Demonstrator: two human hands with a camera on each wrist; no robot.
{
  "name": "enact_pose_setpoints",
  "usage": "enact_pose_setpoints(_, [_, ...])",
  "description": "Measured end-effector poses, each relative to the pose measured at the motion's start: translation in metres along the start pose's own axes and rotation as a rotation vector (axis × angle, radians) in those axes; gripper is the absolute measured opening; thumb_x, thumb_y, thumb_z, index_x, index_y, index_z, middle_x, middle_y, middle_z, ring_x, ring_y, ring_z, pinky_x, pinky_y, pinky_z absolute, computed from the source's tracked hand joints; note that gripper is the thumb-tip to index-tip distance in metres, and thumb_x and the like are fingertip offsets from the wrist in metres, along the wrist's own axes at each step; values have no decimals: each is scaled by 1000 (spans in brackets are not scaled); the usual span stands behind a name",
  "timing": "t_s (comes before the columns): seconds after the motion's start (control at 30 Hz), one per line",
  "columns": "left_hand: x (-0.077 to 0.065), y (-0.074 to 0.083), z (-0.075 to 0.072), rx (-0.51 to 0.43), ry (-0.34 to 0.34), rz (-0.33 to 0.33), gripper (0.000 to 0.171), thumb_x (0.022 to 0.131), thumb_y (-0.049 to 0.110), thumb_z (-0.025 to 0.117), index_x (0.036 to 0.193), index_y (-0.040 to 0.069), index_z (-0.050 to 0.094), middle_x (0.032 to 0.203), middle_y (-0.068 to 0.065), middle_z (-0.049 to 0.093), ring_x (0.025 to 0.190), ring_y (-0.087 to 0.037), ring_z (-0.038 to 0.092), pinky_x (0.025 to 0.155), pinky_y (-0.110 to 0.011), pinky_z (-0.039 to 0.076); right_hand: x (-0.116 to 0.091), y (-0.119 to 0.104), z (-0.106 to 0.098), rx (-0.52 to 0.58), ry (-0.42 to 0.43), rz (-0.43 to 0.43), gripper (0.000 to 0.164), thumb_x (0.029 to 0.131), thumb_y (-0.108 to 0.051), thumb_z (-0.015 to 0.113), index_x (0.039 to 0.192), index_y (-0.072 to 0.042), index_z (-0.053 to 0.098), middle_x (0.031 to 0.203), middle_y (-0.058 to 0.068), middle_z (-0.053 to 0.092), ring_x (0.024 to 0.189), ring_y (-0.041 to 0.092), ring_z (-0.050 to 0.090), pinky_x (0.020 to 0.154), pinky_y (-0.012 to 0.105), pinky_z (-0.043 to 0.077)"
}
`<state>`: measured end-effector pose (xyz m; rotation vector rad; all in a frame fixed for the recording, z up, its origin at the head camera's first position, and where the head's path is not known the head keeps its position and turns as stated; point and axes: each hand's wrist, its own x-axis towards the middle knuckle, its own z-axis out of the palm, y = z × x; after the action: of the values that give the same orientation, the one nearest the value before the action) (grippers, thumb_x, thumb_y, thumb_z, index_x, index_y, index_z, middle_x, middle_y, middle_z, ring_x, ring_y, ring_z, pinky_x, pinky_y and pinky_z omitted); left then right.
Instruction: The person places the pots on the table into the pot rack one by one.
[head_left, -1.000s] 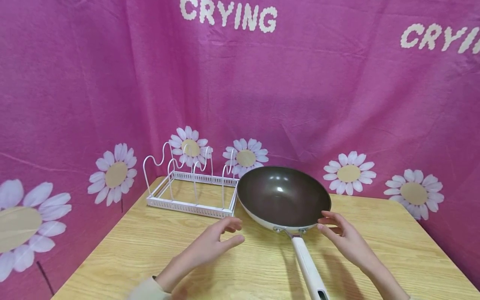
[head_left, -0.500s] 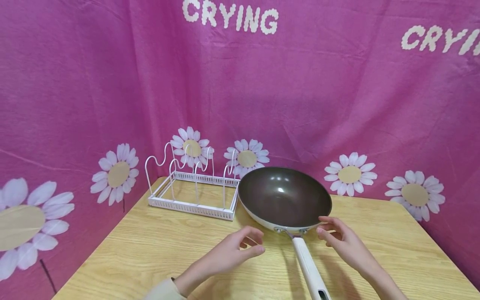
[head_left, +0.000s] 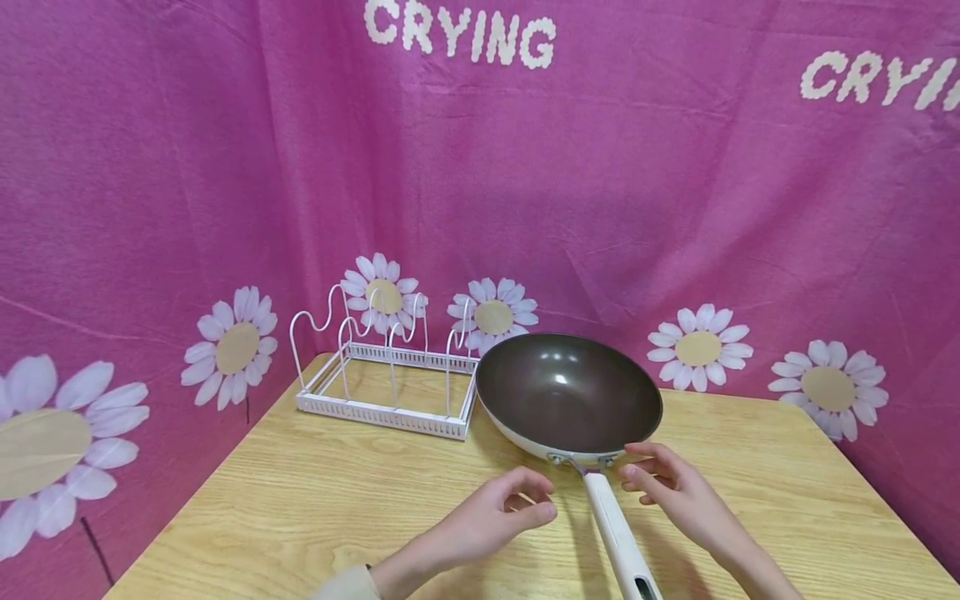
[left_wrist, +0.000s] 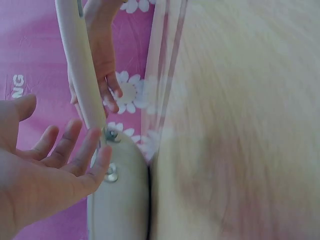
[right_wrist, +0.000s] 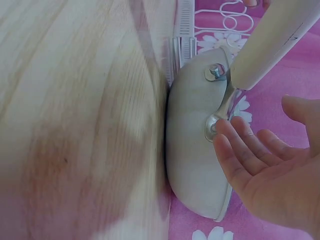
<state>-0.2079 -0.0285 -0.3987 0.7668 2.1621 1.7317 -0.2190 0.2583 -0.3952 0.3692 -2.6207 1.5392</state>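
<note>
A frying pan (head_left: 570, 392) with a dark inside and a cream outside sits on the wooden table, its long cream handle (head_left: 617, 533) pointing toward me. To the left of the handle hovers my left hand (head_left: 495, 512), fingers loosely bent and holding nothing. My right hand (head_left: 682, 496) is on the other side, close to the pan's near right rim, also holding nothing. In the right wrist view its fingertips appear beside the handle's riveted bracket (right_wrist: 215, 125); whether they touch it I cannot tell. The left wrist view has the handle (left_wrist: 80, 60) between both hands.
A white wire rack (head_left: 386, 400) with upright looped dividers stands on the table (head_left: 315, 500), left of the pan and near its rim. Behind the table hangs a pink cloth (head_left: 600, 183) with daisies and lettering.
My left hand has moved right, toward the pan's handle. My right hand has shifted slightly left and down along the rim toward the handle. Pan and rack have stayed in place.
</note>
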Motion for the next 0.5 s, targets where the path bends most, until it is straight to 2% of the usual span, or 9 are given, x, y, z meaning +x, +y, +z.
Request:
enact_pose_setpoints(0.23, [4,-5,14,-205,51,6,30,99,24,61,122,4,58,114,-12,67,100,-20,67,83,-30,57,-3,2,3,33,-28,29,42,100,-21,59,132,4,50,116,23,66,92,13,69,74,28,58])
enact_pose_setpoints(0.5, [4,-1,30,-281,109,-2,31,98,19,60,122,0,55,114,-20,67,99,-26,69,77,-29,58,-6,0,4,68,-53,106,49,101,-24,56,139,5,46,123,20,62,95,13,68,75,28,58])
